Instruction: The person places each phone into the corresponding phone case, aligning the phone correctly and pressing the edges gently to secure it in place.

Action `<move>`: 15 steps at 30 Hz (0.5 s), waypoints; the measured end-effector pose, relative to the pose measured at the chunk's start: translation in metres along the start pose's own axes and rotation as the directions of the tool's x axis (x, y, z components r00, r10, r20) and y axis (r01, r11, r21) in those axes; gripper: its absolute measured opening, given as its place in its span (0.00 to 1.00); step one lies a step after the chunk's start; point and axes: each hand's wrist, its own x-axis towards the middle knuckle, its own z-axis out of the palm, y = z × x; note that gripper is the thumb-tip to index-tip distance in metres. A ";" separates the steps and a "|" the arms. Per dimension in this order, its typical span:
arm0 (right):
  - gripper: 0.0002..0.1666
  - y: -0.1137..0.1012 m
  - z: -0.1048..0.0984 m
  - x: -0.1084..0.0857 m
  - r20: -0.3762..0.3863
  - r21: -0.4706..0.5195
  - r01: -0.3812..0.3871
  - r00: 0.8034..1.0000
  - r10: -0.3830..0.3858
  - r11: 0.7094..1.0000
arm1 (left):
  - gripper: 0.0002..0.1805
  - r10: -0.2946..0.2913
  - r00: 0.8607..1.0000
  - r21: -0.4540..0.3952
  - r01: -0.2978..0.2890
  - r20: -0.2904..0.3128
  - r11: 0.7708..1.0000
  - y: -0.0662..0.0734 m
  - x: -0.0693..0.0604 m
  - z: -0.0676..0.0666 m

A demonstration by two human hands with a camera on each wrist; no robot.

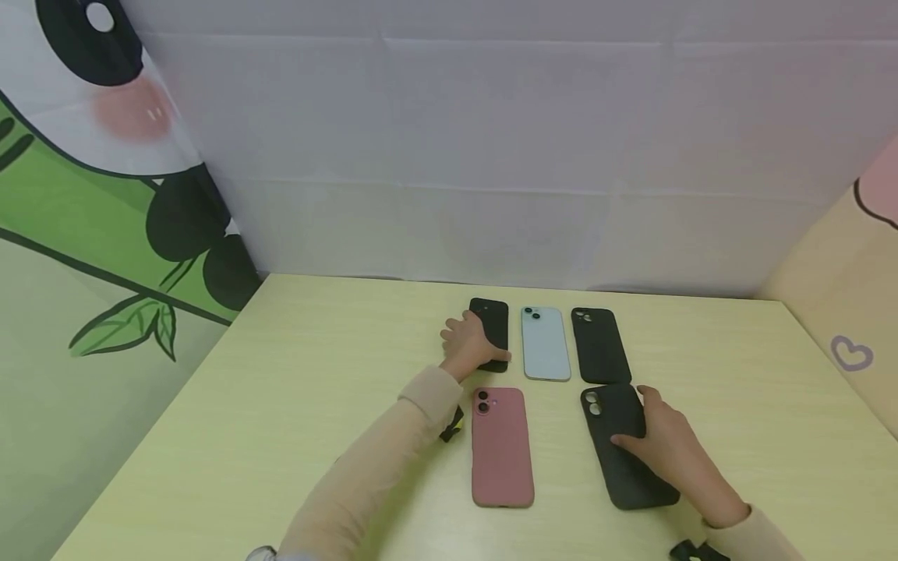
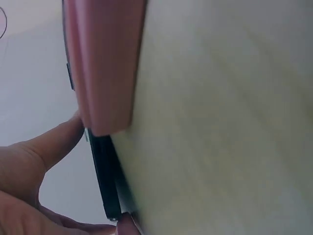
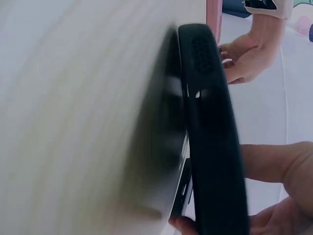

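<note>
My left hand [image 1: 468, 343] is at the far left of the back row, gripping a black phone [image 1: 496, 323] by its sides. Thumb and fingertips lie at its edges in the left wrist view; the hand hides part of its upper left. At the front right, my right hand [image 1: 666, 436] holds a black phone case [image 1: 624, 460] with light camera cut-outs, thumb on its left part and fingers at its right edge. A shadow lies beneath the case [image 3: 212, 132] in the right wrist view. Whether a phone is inside it, I cannot tell.
A light blue phone [image 1: 546, 343] lies mid back row, beside another black phone case [image 1: 601, 345] that nearly touches the held one. A pink phone [image 1: 502, 448] lies in front of the left hand. Behind the pale wooden table [image 1: 316, 351] stands a grey-white backdrop [image 1: 491, 156].
</note>
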 end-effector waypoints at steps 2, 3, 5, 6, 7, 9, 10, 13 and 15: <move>0.47 0.002 -0.002 0.000 -0.001 0.006 -0.001 1.000 0.001 1.000 | 0.51 -0.011 1.000 -0.008 0.011 0.009 1.000 -0.001 0.003 0.000; 0.44 0.002 -0.002 0.000 -0.001 0.009 -0.001 1.000 0.001 1.000 | 0.49 -0.017 1.000 -0.015 0.017 0.015 1.000 -0.001 0.006 -0.001; 0.39 0.004 -0.004 0.001 -0.010 0.014 0.004 1.000 -0.004 1.000 | 0.45 -0.027 0.999 -0.049 0.028 0.033 0.998 -0.005 0.016 0.002; 0.36 0.005 -0.004 0.001 -0.014 0.022 0.009 1.000 -0.008 1.000 | 0.42 -0.021 0.999 -0.070 0.023 0.032 0.997 -0.008 0.019 0.003; 0.33 0.006 -0.005 0.002 -0.021 0.028 0.015 1.000 -0.015 0.999 | 0.39 -0.019 0.999 -0.089 0.021 0.032 0.996 -0.011 0.022 0.003; 0.28 0.007 -0.006 0.002 -0.032 0.043 0.027 0.999 -0.026 0.999 | 0.31 0.005 1.000 -0.168 -0.005 0.000 0.986 -0.027 0.052 0.026; 0.26 0.008 -0.006 0.003 -0.036 0.052 0.032 0.999 -0.030 0.998 | 0.27 0.018 1.000 -0.211 -0.020 -0.013 0.977 -0.035 0.067 0.038; 0.22 0.011 -0.007 0.004 -0.037 0.088 0.035 0.999 -0.032 0.996 | 0.19 0.012 1.000 -0.364 -0.002 0.024 0.931 -0.049 0.090 0.052; 0.21 0.013 -0.007 0.004 -0.039 0.110 0.031 0.999 -0.027 0.994 | 0.13 -0.023 0.997 -0.437 0.055 0.078 0.898 -0.043 0.081 0.040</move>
